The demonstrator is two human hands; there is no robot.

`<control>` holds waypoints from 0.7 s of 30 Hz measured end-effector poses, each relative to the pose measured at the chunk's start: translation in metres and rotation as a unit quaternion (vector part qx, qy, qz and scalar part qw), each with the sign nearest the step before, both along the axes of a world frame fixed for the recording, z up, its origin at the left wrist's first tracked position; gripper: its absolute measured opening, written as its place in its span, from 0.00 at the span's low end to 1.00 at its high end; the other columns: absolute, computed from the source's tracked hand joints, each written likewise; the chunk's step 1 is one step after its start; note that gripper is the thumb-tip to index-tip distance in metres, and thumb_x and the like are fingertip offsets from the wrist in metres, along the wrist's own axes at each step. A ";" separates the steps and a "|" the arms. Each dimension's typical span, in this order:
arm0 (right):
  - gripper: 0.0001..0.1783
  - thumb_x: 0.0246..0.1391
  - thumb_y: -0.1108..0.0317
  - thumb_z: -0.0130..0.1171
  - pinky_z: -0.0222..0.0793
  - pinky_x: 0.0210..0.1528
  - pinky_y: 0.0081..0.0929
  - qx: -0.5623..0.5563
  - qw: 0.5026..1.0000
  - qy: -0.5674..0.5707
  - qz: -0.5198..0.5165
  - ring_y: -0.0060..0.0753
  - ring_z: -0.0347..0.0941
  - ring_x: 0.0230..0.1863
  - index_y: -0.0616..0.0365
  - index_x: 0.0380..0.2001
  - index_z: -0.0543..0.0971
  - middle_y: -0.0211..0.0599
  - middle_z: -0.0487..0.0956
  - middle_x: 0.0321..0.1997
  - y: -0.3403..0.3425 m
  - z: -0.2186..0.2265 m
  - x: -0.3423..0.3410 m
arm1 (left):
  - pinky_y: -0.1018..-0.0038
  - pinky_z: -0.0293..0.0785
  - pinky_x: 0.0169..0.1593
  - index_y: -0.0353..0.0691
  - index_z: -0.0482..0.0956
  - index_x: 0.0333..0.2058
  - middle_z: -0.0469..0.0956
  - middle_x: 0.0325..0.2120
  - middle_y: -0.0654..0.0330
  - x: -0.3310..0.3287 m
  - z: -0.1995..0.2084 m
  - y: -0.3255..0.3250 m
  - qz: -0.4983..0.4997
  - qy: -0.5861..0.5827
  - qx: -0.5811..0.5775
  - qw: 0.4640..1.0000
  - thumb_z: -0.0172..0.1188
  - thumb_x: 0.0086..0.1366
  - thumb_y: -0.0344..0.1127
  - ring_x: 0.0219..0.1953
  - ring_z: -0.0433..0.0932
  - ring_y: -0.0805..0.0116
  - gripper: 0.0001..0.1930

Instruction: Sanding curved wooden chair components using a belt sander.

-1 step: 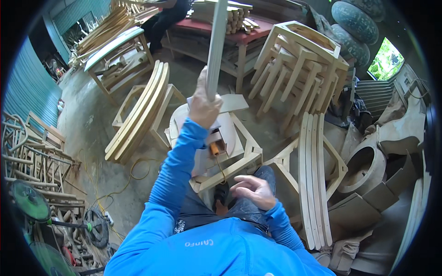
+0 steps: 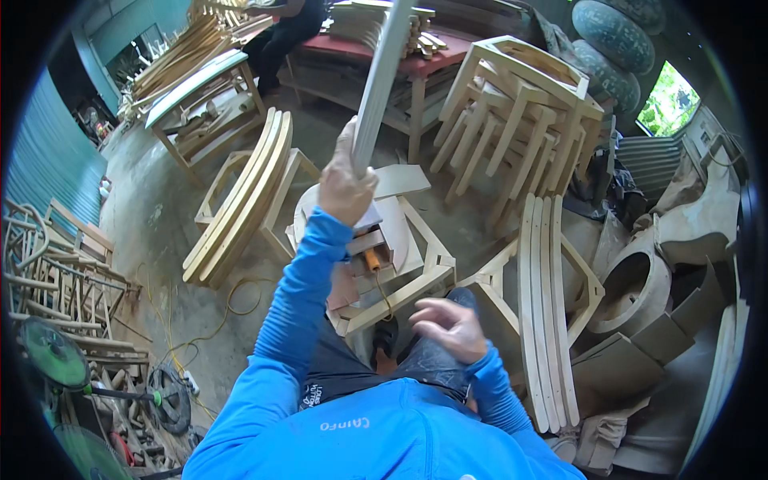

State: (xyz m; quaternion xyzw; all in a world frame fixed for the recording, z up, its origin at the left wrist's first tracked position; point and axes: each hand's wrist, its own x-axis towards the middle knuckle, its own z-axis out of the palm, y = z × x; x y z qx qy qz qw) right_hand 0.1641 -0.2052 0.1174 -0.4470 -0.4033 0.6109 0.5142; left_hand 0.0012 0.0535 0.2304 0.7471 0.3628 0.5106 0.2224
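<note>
My left hand (image 2: 346, 184) is closed around the lower end of a long pale wooden strip (image 2: 385, 80). The strip rises from my fist, leaning slightly right, and its top runs out of view. Over my right thigh hovers my right hand (image 2: 451, 328), empty, with its fingers loosely bent and apart. Before my knees stands a wooden frame (image 2: 410, 298) with flat boards (image 2: 404, 180) on top. Among them rests a tool with an orange handle (image 2: 372, 260) and a cord; my left arm partly hides this spot.
Curved slats (image 2: 240, 200) lie on a frame at left, with more curved slats (image 2: 544, 320) at right. Stacked wooden frames (image 2: 524, 104) stand behind. A yellow cable (image 2: 232, 308) crosses the floor near a green fan (image 2: 54, 352). Someone sits by the red table (image 2: 340, 45).
My left hand has shifted a little left, and the strip leans more to the right. My right hand has moved slightly right, off the thigh's middle.
</note>
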 end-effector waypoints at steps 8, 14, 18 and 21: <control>0.39 0.42 0.72 0.76 0.69 0.67 0.42 0.331 0.635 -0.610 -0.340 0.50 0.71 0.67 0.56 0.61 0.76 0.48 0.75 0.65 -0.021 0.104 0.123 | 0.62 0.80 0.45 0.47 0.83 0.43 0.85 0.37 0.58 -0.034 -0.025 -0.045 0.006 0.249 0.155 0.956 0.74 0.41 0.42 0.40 0.85 0.56 0.26; 0.58 0.33 0.62 0.78 0.45 0.78 0.59 0.176 0.499 -0.842 -0.105 0.55 0.51 0.79 0.46 0.72 0.65 0.47 0.61 0.76 -0.095 0.103 0.206 | 0.66 0.76 0.52 0.51 0.81 0.41 0.82 0.32 0.64 -0.043 -0.068 -0.025 -0.163 0.331 0.267 0.890 0.76 0.35 0.43 0.37 0.83 0.63 0.28; 0.37 0.32 0.69 0.74 0.78 0.44 0.46 0.035 0.684 -0.725 0.069 0.57 0.82 0.39 0.51 0.54 0.81 0.48 0.84 0.37 -0.178 0.050 0.217 | 0.59 0.72 0.60 0.50 0.81 0.41 0.80 0.33 0.66 -0.038 -0.095 -0.011 -0.254 0.369 0.320 0.835 0.79 0.36 0.45 0.44 0.81 0.62 0.29; 0.36 0.34 0.66 0.74 0.79 0.37 0.41 0.056 0.751 -0.656 0.054 0.55 0.83 0.35 0.51 0.54 0.81 0.49 0.84 0.37 -0.206 0.021 0.163 | 0.53 0.65 0.67 0.51 0.80 0.47 0.80 0.40 0.64 -0.037 -0.141 0.003 -0.229 0.414 0.307 0.826 0.80 0.38 0.48 0.51 0.79 0.60 0.34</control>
